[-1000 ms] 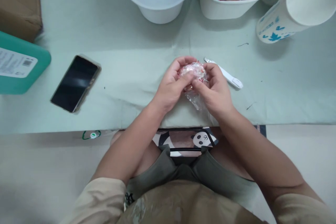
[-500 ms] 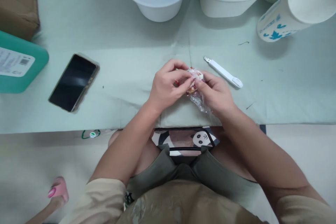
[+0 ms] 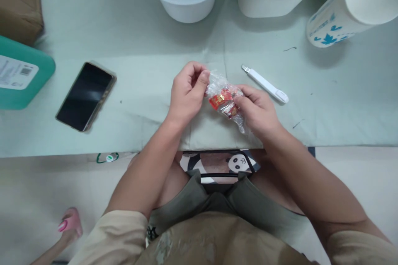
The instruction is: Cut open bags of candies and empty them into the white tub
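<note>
Between my hands, just above the table's near edge, is a crinkled clear plastic wrapper (image 3: 221, 97) with red and gold print. My left hand (image 3: 189, 89) pinches its upper left end between thumb and fingers. Closed on its right side is my right hand (image 3: 258, 107), thumb on top. The wrapper is stretched between them, and a loose clear end hangs down near the right palm. Whether anything is inside it I cannot make out. A white utility knife (image 3: 265, 84) lies just beyond my right hand, its tip pointing to the upper left.
A dark-screened phone (image 3: 86, 97) lies at left, near a green container (image 3: 25, 72) and a cardboard box (image 3: 20, 6). Along the back stand a white bucket (image 3: 186, 10), a white bin (image 3: 273, 6) of red packets and a paper cup (image 3: 329, 29). Another person's foot in a pink slipper (image 3: 72, 219) shows below.
My left hand has moved left and slightly away from me, pulling the wrapper's end out. The wrapper is now spread wider, with more red print showing. My right hand has barely moved.
</note>
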`<state>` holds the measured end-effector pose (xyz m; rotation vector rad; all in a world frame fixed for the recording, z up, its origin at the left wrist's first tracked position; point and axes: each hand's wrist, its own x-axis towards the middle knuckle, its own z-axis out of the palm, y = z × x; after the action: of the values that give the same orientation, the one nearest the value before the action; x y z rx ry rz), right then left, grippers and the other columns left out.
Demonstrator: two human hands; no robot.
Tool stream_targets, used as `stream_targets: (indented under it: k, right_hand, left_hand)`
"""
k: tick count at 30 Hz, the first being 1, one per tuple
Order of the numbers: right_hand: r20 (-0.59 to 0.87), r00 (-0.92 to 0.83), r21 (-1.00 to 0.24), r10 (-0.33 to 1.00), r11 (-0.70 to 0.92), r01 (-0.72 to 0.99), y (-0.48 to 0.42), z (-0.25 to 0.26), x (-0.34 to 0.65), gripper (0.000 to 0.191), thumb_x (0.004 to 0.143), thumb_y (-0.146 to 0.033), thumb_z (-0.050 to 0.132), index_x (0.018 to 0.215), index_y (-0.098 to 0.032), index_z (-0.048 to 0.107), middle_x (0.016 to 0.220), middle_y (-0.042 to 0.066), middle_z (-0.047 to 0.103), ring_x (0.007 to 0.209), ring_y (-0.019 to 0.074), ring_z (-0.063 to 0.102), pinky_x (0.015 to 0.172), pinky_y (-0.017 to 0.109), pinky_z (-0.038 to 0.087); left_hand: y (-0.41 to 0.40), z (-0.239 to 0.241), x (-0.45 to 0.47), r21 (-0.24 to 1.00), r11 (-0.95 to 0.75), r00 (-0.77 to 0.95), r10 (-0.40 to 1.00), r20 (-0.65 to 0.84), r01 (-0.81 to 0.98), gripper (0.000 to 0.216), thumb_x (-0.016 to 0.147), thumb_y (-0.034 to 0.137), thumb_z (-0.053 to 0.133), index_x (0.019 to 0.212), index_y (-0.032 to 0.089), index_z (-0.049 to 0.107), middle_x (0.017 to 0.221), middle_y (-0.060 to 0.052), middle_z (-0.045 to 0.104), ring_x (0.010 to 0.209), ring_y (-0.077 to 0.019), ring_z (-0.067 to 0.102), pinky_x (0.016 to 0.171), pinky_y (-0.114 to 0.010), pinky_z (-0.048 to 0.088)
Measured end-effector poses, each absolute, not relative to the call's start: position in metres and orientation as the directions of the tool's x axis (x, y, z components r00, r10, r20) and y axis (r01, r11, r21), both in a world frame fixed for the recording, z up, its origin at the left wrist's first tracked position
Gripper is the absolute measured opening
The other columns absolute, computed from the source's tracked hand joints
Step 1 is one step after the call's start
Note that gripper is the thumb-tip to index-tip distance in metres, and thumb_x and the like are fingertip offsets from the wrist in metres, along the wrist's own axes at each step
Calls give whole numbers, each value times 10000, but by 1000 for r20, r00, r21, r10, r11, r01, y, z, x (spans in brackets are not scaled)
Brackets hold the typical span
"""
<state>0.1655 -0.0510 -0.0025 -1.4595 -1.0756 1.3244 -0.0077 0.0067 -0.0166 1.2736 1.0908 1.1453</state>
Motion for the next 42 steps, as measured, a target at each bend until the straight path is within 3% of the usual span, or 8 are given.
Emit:
stream_targets:
  k: [7,11,14,17,21,27,34,42]
  right_hand:
    - [-252,49,-965,966,-255,58,-52,0,166,205,724,-239,630,850,-222,790,739,-31,741,644,132,626,613,267,492]
    - [-256,78,-966,963,-254,-34,-51,-5,166,137,754,-308,678,820,-226,766,681,-21,700,584,138,597,537,267,473]
    - [-178,153,-981,972,-162,-106,-48,-13,167,226,806,-451,734,895,-243,737,761,-5,718,637,162,637,580,303,531]
    - [-98,150,-992,984,-85,-94,-47,-20,169,396,835,-616,728,1017,-265,708,915,18,742,785,198,701,715,361,596]
    - [-35,138,-999,990,-38,16,-48,-23,172,440,902,-678,654,1084,-277,662,895,11,698,779,180,684,699,339,583]
    - [-48,232,-994,972,-68,80,-48,-18,173,422,885,-605,728,792,-233,552,605,-55,471,494,85,421,461,238,367]
    - [-100,239,-991,966,-117,58,-47,-15,175,379,903,-562,722,806,-234,559,683,-34,541,549,101,520,491,260,478]
    - [100,243,-952,965,21,306,-49,-4,173,468,872,-623,739,767,-218,531,669,-46,520,599,83,478,530,251,404]
  left_hand:
    - [17,-23,-13,995,37,83,996,-29,-96,463,830,694,742,860,251,614,754,-3,559,846,-173,654,689,-304,505]
    - [21,-22,-15,951,136,65,990,-123,-277,436,845,682,740,894,265,624,815,9,641,814,-130,643,748,-312,551]
    - [15,-14,-10,889,286,250,947,-203,-358,477,834,685,748,998,244,664,1010,-7,718,966,-156,704,869,-343,590]
    - [3,-8,1,861,421,476,842,-253,-287,581,695,656,877,1044,225,705,1109,-35,752,1048,-215,731,878,-351,613]
    - [-5,-10,11,865,421,462,846,-267,-272,522,671,605,911,982,227,733,973,-7,758,905,-187,740,779,-324,633]
    - [-6,-10,11,821,493,470,820,-327,-288,457,754,575,867,992,237,674,946,3,732,826,-163,734,660,-288,628]
    - [-5,-14,12,857,452,409,851,-330,-247,477,719,509,913,1013,239,653,911,3,723,767,-139,698,631,-255,577]
    - [-9,-10,14,918,371,426,859,-283,-138,442,670,480,943,876,196,674,665,49,623,565,-84,580,514,-209,475]
